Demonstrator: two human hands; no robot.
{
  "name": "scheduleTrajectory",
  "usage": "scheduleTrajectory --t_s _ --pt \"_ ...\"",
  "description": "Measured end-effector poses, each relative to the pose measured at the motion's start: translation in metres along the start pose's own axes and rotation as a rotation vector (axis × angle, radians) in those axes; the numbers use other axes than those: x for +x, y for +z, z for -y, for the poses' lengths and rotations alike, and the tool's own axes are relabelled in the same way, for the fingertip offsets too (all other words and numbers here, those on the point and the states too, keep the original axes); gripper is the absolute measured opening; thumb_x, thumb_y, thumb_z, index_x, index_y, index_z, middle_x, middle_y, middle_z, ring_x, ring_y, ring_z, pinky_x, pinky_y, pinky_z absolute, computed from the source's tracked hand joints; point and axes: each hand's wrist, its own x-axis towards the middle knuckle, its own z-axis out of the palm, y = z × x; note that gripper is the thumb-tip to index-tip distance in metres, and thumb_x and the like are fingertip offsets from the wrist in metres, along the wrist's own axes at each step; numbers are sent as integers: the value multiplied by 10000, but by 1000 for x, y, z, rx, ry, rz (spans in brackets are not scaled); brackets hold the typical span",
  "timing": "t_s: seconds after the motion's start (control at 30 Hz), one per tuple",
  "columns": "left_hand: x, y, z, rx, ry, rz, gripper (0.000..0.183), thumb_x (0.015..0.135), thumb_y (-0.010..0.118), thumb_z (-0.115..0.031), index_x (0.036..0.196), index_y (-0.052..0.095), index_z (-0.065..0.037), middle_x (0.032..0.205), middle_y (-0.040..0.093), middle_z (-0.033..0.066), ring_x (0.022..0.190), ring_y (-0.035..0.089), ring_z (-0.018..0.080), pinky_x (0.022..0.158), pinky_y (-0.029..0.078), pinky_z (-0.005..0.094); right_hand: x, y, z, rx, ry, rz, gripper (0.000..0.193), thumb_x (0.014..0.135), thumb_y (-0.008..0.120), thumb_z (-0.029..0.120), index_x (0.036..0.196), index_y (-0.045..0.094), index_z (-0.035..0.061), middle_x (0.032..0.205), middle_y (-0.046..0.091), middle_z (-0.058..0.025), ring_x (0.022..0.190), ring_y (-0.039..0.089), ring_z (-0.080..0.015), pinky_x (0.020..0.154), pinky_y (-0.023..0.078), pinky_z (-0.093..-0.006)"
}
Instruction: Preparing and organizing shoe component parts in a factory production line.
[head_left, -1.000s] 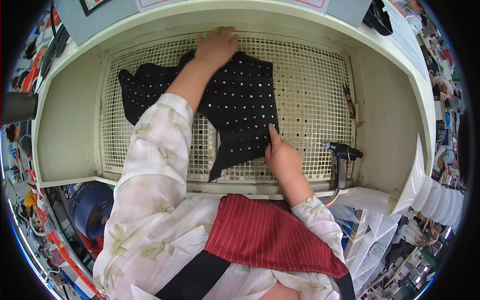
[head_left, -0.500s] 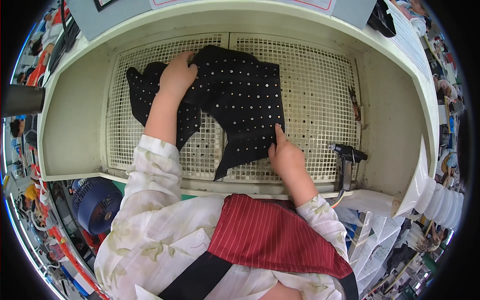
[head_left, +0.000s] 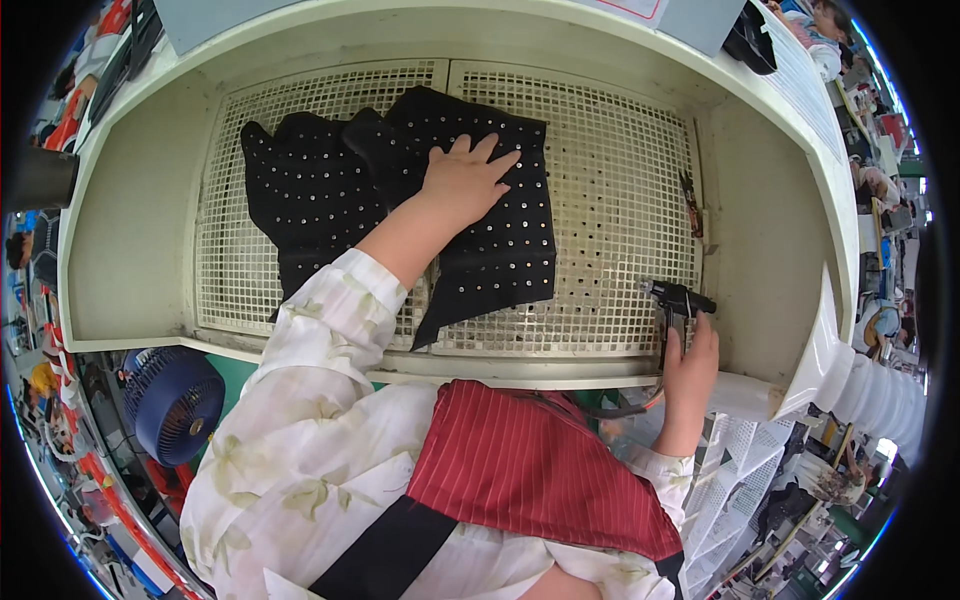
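Observation:
Black cut panels dotted with rows of small shiny spots lie flat on a cream grid. The left panel and the right panel overlap in the middle, though whether they are separate pieces I cannot tell. My left hand rests on the upper part of the right panel, palm down with fingers spread. At the grid's right front corner is a black nozzle gun with a pale tip and a cable. My right hand is at its handle, thumb on one side and fingers on the other, partly covering it.
The grid forms the floor of a cream, high-walled booth. A small tool with orange handles lies along its right edge. A blue fan stands at lower left, and a ribbed white duct runs on the right.
My right hand has left the panel's right edge and moved right to the nozzle gun. My left hand has slid right across the panels, its fingers now spread. The view has shifted slightly.

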Motion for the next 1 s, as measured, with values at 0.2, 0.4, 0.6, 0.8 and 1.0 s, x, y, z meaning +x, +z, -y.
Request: scheduleTrajectory --t_s 0.2,0.4,0.6,0.8,1.0 --pt "2 -11 -9 90 -41 102 482 890 507 -401 1351 406 -303 1275 446 92 1065 475 264 825 442 409 -4 37 -45 197 247 278 461 808 652 210 1156 508 -57 1044 597 -208 909 596 -306 784 467 -373" --pt "-3 -7 -3 73 -28 49 517 886 512 -403 1372 378 -285 1185 479 107 1054 488 266 828 444 419 9 48 -47 1238 724 480 282 802 679 179 983 583 -15 921 601 -54 795 564 -126 693 452 -277" --pt "-13 -31 45 63 -162 -258 622 792 630 -353 1346 395 -195 1369 402 101 1288 347 253 1069 178 534 13 41 -13 1188 624 303 219 810 643 138 984 579 22 863 591 -18 716 560 -115 623 467 -260" --pt "-48 -35 108 -62 -241 -102 515 756 678 -266 1233 512 -165 1211 509 102 1122 497 275 916 413 433 36 -24 67 1196 313 557 283 847 581 122 1098 522 8 958 630 -84 762 600 -134 592 499 -273" --pt "-71 -44 73 -50 -251 -162 386 755 665 -192 1125 579 -125 1061 551 91 905 594 257 763 507 374 79 -39 137 722 -96 360 314 854 572 161 1116 517 -3 879 650 -122 740 617 -173 643 465 -279"
